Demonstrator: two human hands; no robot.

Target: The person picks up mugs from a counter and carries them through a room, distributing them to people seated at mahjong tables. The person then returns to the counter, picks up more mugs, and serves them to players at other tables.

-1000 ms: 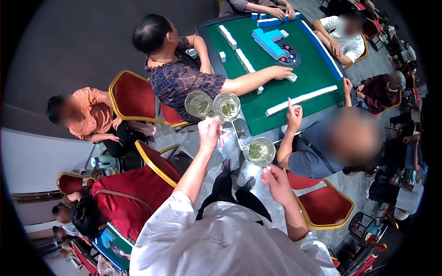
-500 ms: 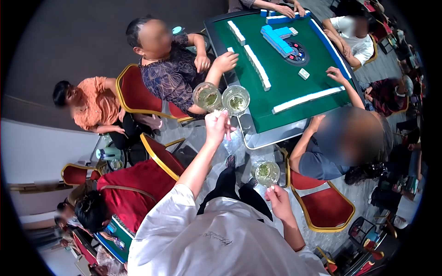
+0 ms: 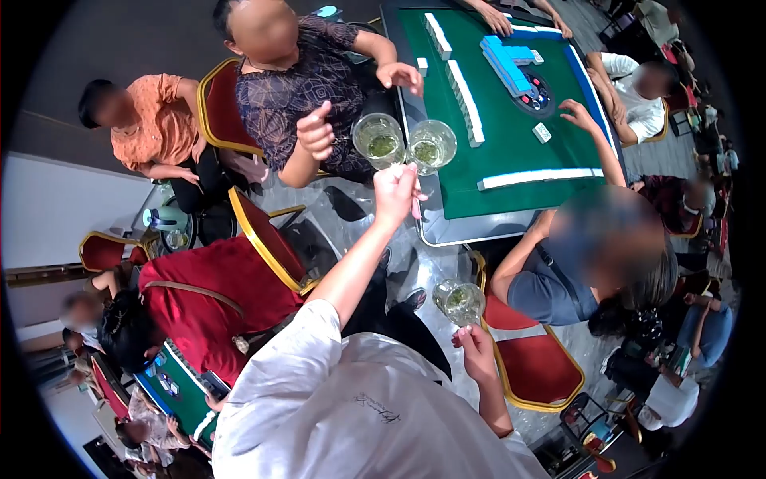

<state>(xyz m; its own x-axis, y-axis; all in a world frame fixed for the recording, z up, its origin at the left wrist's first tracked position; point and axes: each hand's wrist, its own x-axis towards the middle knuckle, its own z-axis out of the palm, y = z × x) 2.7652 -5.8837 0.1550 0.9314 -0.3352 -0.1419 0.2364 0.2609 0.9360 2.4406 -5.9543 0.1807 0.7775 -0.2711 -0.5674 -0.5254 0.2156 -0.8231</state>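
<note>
My left hand (image 3: 396, 194) is closed on the handles of two glass mugs, stretched forward by the corner of a green mahjong table (image 3: 455, 191). The left glass mug (image 3: 378, 140) and the right glass mug (image 3: 432, 147) stand side by side, each with green tea leaves and pale liquid inside. Lower down, near my body, my right hand (image 3: 479, 351) grips a third glass mug (image 3: 459, 303), also with green leaves in it. A seated person in a dark patterned top raises one hand (image 3: 315, 132) just left of the mugs.
White-and-blue mahjong tiles (image 3: 465, 102) stand in rows on the table, around a blue stack (image 3: 504, 64). Red chairs with gold frames (image 3: 542, 367) flank me. A person in grey (image 3: 550, 279) sits at right, another in red (image 3: 207, 303) at left.
The patterned-top person has lifted a hand toward the mugs and turned my way. My left hand with its two mugs has shifted slightly right; my right hand still holds its mug.
</note>
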